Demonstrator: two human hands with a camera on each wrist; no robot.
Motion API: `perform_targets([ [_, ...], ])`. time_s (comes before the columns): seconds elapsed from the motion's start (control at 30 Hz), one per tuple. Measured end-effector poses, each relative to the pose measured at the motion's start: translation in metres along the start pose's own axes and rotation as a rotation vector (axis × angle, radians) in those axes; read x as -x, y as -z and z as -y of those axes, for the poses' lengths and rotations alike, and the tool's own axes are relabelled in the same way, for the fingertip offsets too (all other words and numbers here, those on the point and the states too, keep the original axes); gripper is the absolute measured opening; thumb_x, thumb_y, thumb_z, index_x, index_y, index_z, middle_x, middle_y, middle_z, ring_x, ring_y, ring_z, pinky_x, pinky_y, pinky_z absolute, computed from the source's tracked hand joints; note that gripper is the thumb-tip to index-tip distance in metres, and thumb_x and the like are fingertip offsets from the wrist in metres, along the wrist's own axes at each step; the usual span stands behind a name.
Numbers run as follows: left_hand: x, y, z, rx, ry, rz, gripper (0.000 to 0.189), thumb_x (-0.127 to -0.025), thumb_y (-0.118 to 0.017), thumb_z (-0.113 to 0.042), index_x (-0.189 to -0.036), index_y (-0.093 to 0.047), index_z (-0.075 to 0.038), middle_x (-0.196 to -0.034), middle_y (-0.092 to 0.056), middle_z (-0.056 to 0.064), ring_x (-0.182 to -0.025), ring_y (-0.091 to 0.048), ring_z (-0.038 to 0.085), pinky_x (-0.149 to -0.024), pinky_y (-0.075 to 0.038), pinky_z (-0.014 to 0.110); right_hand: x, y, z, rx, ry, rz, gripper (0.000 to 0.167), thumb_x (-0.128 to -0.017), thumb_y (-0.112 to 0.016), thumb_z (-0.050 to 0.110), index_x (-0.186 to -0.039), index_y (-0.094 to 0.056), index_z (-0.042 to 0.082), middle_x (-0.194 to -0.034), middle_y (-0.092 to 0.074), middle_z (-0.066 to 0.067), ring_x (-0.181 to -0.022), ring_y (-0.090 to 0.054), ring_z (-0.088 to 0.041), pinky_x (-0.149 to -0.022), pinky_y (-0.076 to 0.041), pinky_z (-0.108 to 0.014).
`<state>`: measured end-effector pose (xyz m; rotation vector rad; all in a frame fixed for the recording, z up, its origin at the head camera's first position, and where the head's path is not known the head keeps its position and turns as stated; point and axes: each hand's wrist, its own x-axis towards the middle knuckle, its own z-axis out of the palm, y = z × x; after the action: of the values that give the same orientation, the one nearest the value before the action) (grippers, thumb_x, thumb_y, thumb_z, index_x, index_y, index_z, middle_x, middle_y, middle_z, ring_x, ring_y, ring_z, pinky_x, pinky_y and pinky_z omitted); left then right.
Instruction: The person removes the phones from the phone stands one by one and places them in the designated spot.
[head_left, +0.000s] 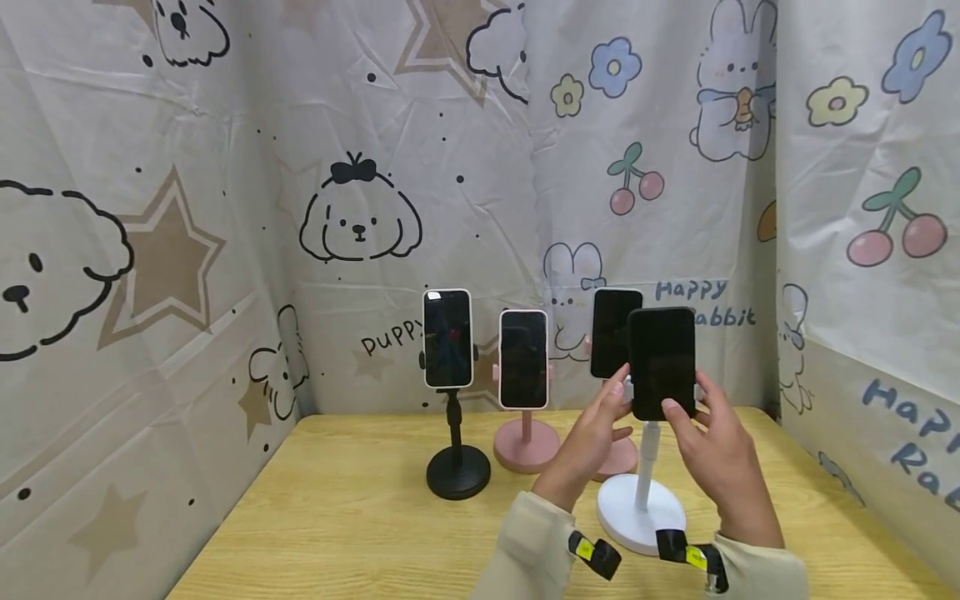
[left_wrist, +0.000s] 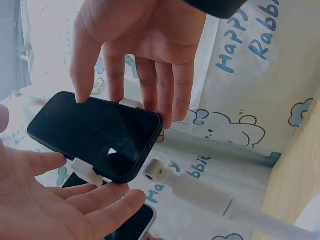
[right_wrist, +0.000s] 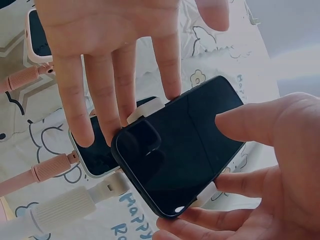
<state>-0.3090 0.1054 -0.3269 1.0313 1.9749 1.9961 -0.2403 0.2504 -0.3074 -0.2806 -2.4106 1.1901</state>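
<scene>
A black smartphone (head_left: 662, 358) sits upright in the white clamp (right_wrist: 146, 110) of a white phone stand (head_left: 641, 518). My right hand (head_left: 718, 442) holds the phone's right side, thumb over the lower part of the dark screen and fingers behind the edge. On the other side, my left hand (head_left: 592, 433) reaches along the phone's left edge. Its fingers (right_wrist: 102, 85) look straight, close to or touching the edge and clamp, and its thumb stands away from the screen. From the left wrist, the stand's ribbed pole (left_wrist: 205, 197) shows below the phone.
Behind stand a phone on a black stand (head_left: 457, 473), another on a pink stand (head_left: 527, 446), and a third phone (head_left: 617, 329) on a pink base, partly hidden by my left hand. All are on a wooden table (head_left: 337, 517) before a printed curtain (head_left: 360, 100).
</scene>
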Motion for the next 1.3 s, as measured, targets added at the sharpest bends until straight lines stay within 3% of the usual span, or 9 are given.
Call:
perform_targets([
  [0.27,0.004,0.002,-0.002,-0.029,0.023,-0.019,0.055,-0.099,-0.024,-0.060,-0.150,-0.026,-0.041,-0.156,-0.023,-0.011,-0.131,-0.044,0.021,-0.097,-0.046,0.033,0.003,-0.001,0.002,0.018,0.024,-0.002,0.079,-0.099,-0.046,0.048,-0.155,-0.005,0.012,-0.155,-0.016,-0.028,-0.133,-0.031,-0.052,-0.092,-0.040,-0.065],
  [0.4,0.007,0.005,-0.005,-0.046,0.043,-0.016,0.052,-0.098,-0.023,-0.062,-0.148,-0.025,-0.047,-0.156,-0.023,-0.012,-0.127,-0.048,0.021,-0.097,-0.046,0.038,0.004,-0.003,0.004,0.045,0.034,-0.012,0.079,-0.099,-0.046,0.047,-0.155,-0.006,0.010,-0.154,-0.018,-0.028,-0.132,-0.033,-0.053,-0.092,-0.041,-0.064],
  [0.6,0.013,0.012,-0.008,-0.049,0.058,0.004,0.054,-0.098,-0.023,-0.063,-0.150,-0.023,-0.045,-0.156,-0.025,-0.006,-0.122,-0.053,0.022,-0.100,-0.042,0.048,0.006,-0.004,0.009,0.074,0.050,-0.014,0.076,-0.099,-0.045,0.047,-0.155,-0.011,0.008,-0.151,-0.024,-0.031,-0.129,-0.037,-0.053,-0.090,-0.042,-0.063],
  [0.77,0.022,0.023,-0.011,-0.069,0.051,0.011,0.055,-0.099,-0.023,-0.061,-0.151,-0.021,-0.044,-0.156,-0.026,-0.005,-0.125,-0.050,0.021,-0.102,-0.039,0.052,0.009,-0.006,0.015,0.092,0.095,0.011,0.073,-0.099,-0.045,0.046,-0.153,-0.016,0.006,-0.147,-0.029,-0.034,-0.126,-0.041,-0.053,-0.087,-0.045,-0.061],
  [1.0,0.036,0.042,-0.016,-0.082,-0.017,0.026,0.052,-0.103,-0.023,-0.052,-0.152,-0.024,-0.036,-0.156,-0.029,-0.002,-0.130,-0.047,0.023,-0.100,-0.044,0.045,0.016,-0.010,0.026,0.086,0.155,0.079,0.070,-0.099,-0.046,0.046,-0.151,-0.023,0.005,-0.146,-0.033,-0.032,-0.123,-0.047,-0.049,-0.087,-0.046,-0.059],
  [1.17,0.053,0.057,-0.022,-0.111,0.035,0.054,0.053,-0.102,-0.023,-0.053,-0.153,-0.018,-0.038,-0.157,-0.023,0.007,-0.125,-0.051,0.028,-0.102,-0.037,0.059,0.020,-0.015,0.034,0.082,0.203,0.103,0.067,-0.099,-0.047,0.046,-0.148,-0.028,0.004,-0.143,-0.038,-0.031,-0.120,-0.050,-0.048,-0.085,-0.048,-0.059],
  [1.23,0.059,0.063,-0.024,-0.125,0.057,0.059,0.052,-0.102,-0.023,-0.053,-0.153,-0.018,-0.040,-0.155,-0.025,0.008,-0.120,-0.054,0.029,-0.101,-0.036,0.060,0.022,-0.017,0.037,0.079,0.221,0.110,0.066,-0.099,-0.047,0.046,-0.147,-0.030,0.003,-0.141,-0.041,-0.031,-0.119,-0.051,-0.048,-0.084,-0.049,-0.058],
  [1.3,0.064,0.069,-0.025,-0.132,0.059,0.059,0.052,-0.102,-0.024,-0.054,-0.152,-0.018,-0.042,-0.154,-0.028,0.007,-0.118,-0.056,0.029,-0.100,-0.041,0.053,0.024,-0.018,0.041,0.077,0.241,0.113,0.064,-0.099,-0.048,0.045,-0.146,-0.033,0.003,-0.138,-0.044,-0.031,-0.117,-0.053,-0.047,-0.083,-0.050,-0.057],
])
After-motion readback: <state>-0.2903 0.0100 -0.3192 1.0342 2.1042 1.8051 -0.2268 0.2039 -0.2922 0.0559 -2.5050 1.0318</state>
